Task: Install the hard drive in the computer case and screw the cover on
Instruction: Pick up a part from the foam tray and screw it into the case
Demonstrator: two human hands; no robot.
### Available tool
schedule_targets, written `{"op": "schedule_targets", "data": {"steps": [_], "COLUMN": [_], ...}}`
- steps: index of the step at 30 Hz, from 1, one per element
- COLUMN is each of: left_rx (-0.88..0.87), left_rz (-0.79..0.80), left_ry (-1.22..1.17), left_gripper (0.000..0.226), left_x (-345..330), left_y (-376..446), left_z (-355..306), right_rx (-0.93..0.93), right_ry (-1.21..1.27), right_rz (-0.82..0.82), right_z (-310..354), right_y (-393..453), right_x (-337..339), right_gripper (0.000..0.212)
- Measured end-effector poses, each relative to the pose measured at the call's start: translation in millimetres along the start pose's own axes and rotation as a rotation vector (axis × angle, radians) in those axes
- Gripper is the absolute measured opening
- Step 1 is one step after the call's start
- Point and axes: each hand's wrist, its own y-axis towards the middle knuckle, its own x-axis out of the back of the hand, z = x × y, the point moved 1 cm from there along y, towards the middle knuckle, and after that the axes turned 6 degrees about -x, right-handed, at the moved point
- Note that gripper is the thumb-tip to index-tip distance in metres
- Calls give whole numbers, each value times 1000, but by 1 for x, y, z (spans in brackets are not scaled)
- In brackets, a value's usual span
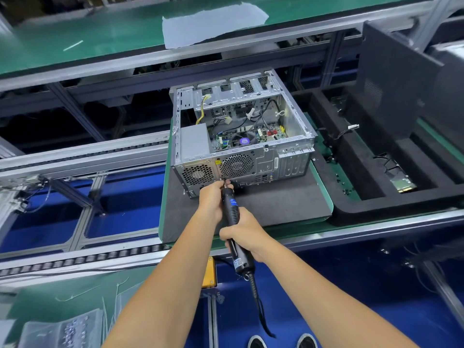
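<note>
Green-matted assembly-line worktop [326,194] carries a dark pad on which an open computer case [241,136] lies on its side, rear panel toward the person, its motherboard, cables and grey power supply [194,139] exposed from above. At the lower edge of that rear panel, just below the round fan grille [236,165], the tip of a black electric screwdriver [232,217] meets the metal. Right hand [244,234] is wrapped around the screwdriver's body, while the left hand [211,197] pinches its front end close to the bit, fingers curled at the case edge. A cord trails from the tool's rear toward the floor. To the right, a black foam tray [376,197] holds a hard drive [403,183], well apart from the case. Behind it a black side cover [394,94] stands tilted upright. Roller conveyor rails [82,259] run along the left.
</note>
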Motion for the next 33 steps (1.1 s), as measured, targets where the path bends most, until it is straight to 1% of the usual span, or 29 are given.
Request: {"op": "schedule_targets", "data": {"steps": [11,17,21,24,29,33], "left_rx": [-4,-48,-62,-82,-96,-133], "left_rz": [-49,-133,-164,-200,-233,-241], "left_ry": [70,219,260,278,232,292], "left_gripper": [10,5,5,5,13,20], "left_x": [0,2,-3,-7,-11,-10], "left_y": [-1,6,8,7,6,7], "left_z": [0,0,-1,0,0,2], "right_rx": [-13,-21,-22,-35,-50,-62], "right_ry": [22,30,41,69,17,6], "right_rz": [21,45,61,62,60,59], "right_z": [1,4,9,11,10,9], "right_y": [-1,-3,-8,-11,-17,-17], "right_x": [3,7,12,16,23,26], "right_gripper": [50,52,46,38,33,35]}}
